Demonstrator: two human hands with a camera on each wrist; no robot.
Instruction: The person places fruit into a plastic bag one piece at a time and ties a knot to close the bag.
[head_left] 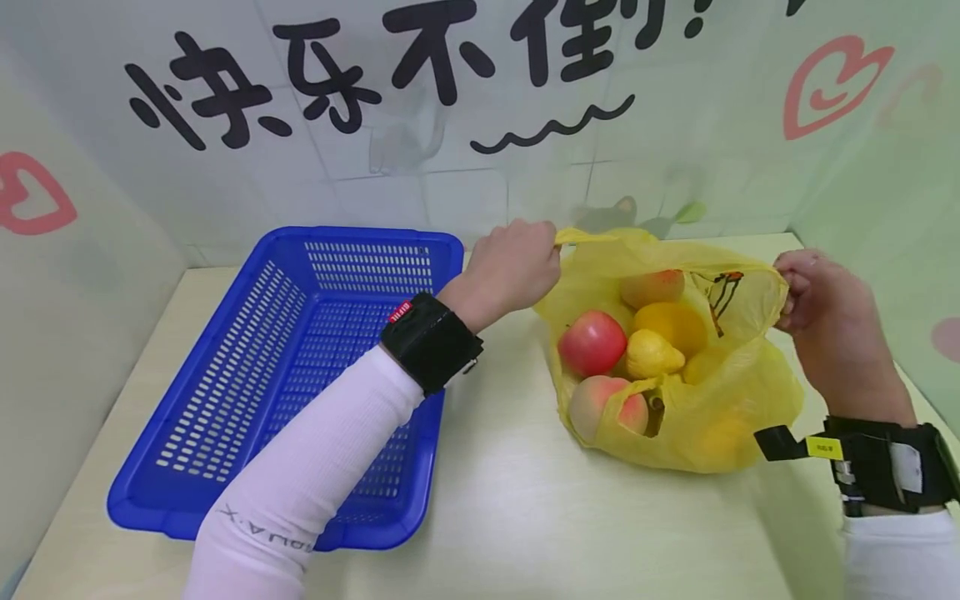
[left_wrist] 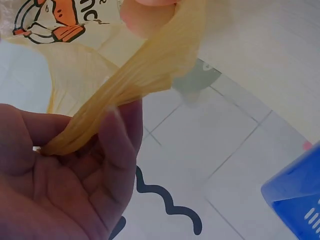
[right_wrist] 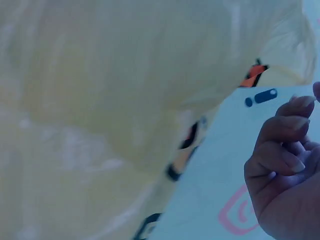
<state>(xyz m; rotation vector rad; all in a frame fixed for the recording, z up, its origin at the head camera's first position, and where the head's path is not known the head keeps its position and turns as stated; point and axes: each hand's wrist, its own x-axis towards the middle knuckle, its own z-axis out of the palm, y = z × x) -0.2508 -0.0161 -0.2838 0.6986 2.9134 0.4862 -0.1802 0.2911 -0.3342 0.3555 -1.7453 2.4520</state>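
Observation:
A yellow plastic bag (head_left: 750, 400) full of fruit stands at the right of the table, its mouth held apart. My left hand (head_left: 517, 262) grips a bag handle at the back left; the left wrist view shows the bunched handle (left_wrist: 115, 95) running between thumb and fingers. At the other side, my right hand (head_left: 825, 300) pinches the bag's right rim, fingers curled. Inside lie a red apple (head_left: 592, 343), a peach (head_left: 592, 407) at the front, a small yellow fruit (head_left: 651, 354), an orange-yellow round fruit (head_left: 675, 327) and a peach-coloured fruit (head_left: 652, 288). Other fruit is blurred behind the plastic.
Left of the bag, a blue plastic basket (head_left: 273, 237) with slotted walls stands on the pale table (head_left: 495, 500). My left forearm crosses over it. Walls with printed characters and hearts close off the back and both sides.

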